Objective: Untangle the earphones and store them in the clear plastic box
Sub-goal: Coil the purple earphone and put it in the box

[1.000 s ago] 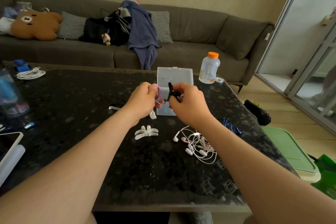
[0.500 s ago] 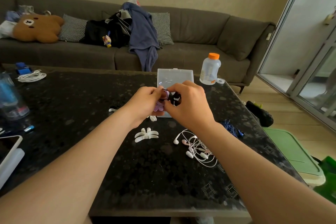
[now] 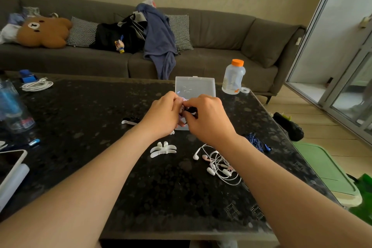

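At mid-bench, head view:

- left grip [image 3: 163, 113] and right grip [image 3: 207, 120]: met knuckle to knuckle above the bench [image 3: 80, 119], both clenched on one small bundle between them.
- left grip: fingers curled round a purple earphone cord [image 3: 181, 116]; little of the cord shows.
- right grip: fingertips pinching a black clip [image 3: 191, 110] that touches the cord.
- clear plastic box [image 3: 195, 86]: flat on the bench. Its far half lies just beyond both grips and its near edge shows beneath them. Contents cannot be made out.
- white earphones [image 3: 221, 165]: loose tangle on the bench, nearer the person than the right grip, beside that forearm.
- white winder [image 3: 163, 149]: pronged, near and below the left grip.
- blue earphones [image 3: 257, 143]: small heap to the right of the right grip, near the bench edge.
- black-and-white clip [image 3: 129, 121]: just left of the left grip.
- bottle [image 3: 233, 79]: orange cap, upright, beyond and right of the right grip, beside the box.
- coiled white cable [image 3: 37, 85]: far left, well apart from both grips.
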`<state>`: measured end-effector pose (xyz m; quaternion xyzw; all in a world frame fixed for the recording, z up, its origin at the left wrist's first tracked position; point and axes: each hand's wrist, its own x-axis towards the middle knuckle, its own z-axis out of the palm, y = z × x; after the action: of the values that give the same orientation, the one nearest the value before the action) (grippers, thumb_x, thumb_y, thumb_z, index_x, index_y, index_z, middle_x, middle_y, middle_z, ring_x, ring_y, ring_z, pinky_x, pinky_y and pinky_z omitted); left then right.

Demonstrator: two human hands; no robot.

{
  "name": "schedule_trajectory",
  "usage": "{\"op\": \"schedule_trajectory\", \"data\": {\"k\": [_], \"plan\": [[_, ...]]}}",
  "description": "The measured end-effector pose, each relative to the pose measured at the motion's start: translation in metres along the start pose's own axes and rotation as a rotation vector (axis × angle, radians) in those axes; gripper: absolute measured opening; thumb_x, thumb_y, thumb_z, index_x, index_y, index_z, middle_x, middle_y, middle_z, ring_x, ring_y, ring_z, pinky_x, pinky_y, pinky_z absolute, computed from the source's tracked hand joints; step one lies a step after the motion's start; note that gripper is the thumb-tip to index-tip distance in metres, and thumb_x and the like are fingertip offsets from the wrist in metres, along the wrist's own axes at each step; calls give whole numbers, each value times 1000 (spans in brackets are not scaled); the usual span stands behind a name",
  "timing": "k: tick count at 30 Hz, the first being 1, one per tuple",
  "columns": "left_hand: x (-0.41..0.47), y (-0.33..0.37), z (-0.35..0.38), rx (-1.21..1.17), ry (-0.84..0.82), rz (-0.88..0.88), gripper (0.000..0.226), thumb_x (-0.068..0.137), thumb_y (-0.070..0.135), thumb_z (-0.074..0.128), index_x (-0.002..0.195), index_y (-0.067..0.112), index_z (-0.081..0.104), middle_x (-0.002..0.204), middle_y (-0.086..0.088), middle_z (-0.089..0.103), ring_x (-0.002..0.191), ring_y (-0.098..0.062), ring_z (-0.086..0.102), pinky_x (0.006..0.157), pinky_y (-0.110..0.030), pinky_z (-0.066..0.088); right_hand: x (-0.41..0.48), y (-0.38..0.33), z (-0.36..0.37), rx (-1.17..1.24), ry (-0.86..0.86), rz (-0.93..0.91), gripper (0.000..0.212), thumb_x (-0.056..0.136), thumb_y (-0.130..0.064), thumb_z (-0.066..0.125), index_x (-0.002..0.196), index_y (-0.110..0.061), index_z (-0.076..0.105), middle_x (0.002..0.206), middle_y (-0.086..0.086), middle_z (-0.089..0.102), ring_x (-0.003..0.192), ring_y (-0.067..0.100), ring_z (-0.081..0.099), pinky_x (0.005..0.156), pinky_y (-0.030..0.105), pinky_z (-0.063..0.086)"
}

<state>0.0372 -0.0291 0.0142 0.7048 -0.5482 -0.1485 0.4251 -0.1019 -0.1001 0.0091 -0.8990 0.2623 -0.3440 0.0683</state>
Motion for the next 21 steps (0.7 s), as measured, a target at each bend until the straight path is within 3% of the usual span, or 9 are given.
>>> {"op": "schedule_trajectory", "data": {"k": [3, 8, 10, 12, 14, 18, 21], "plan": [[-3, 1, -2, 71, -15, 65, 23, 114, 34, 38, 114, 18, 55, 87, 1, 69, 68, -5, 74, 62, -22, 58, 1, 0, -3, 85, 21, 101, 10, 93, -17, 78, 102, -20, 81, 94, -3, 78, 84, 12, 70, 82, 29, 59], [-3, -3, -1, 231, 14, 170, 19, 115, 34, 39, 109, 23, 54, 84, 4, 70, 71, -9, 72, 63, -24, 55, -1, -2, -4, 129, 39, 126, 6, 89, -15, 81, 86, -18, 76, 85, -7, 75, 79, 10, 68, 85, 29, 59], [-3, -2, -2, 206, 30, 185, 21, 115, 33, 41, 107, 22, 58, 80, 4, 71, 67, -9, 72, 60, -17, 52, -2, -4, -7, 147, 17, 165, 10, 90, -17, 81, 97, -19, 74, 86, -10, 73, 78, 7, 66, 84, 21, 56], [-3, 0, -4, 165, 44, 184, 22, 114, 33, 44, 108, 21, 61, 80, 4, 71, 64, -8, 73, 59, -12, 51, -2, -7, -10, 191, 10, 223, 33, 90, -19, 81, 116, -23, 61, 80, -13, 68, 73, 5, 65, 75, 14, 53], [-3, 0, -5, 174, 54, 182, 20, 113, 31, 46, 111, 20, 63, 84, 3, 71, 65, -10, 73, 58, -14, 53, -2, -9, -11, 242, 6, 275, 51, 89, -19, 83, 128, -24, 52, 73, -13, 64, 71, 4, 67, 78, 20, 56], [-2, -2, -4, 288, 37, 234, 20, 113, 28, 47, 116, 20, 65, 88, 2, 70, 73, -13, 69, 68, -33, 60, 0, -9, -8, 240, -53, 347, 62, 89, -27, 84, 142, -18, 54, 77, -21, 61, 87, 8, 70, 106, 44, 54], [-2, -1, -4, 256, 21, 271, 23, 112, 24, 48, 118, 22, 69, 87, 2, 71, 71, -10, 71, 68, -26, 60, 0, -9, -9, 261, -38, 353, 60, 88, -26, 84, 142, -16, 60, 80, -17, 65, 85, 8, 72, 102, 41, 57]]}}
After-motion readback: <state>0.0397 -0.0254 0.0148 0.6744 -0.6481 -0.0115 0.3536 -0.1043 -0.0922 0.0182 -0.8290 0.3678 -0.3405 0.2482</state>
